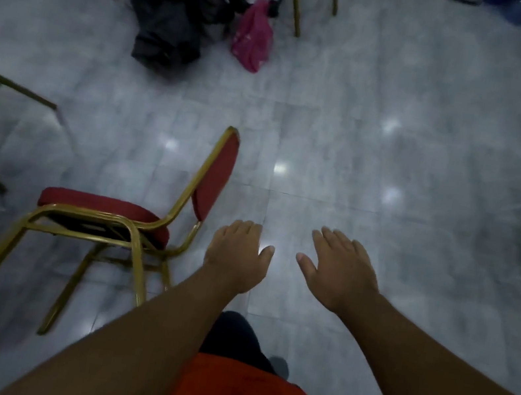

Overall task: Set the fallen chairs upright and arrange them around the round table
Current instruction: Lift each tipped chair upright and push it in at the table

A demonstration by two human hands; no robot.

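beside the upright red chair (129, 223), both hands (237, 254) hover empty, palms down.

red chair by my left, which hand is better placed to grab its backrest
Left. The left hand hovers open right beside the red chair backrest; the right hand, also open, is farther away.

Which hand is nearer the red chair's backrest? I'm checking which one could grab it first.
Left. The left hand hovers open just right of the red chair, beside its backrest; the right hand is farther right, over bare floor.
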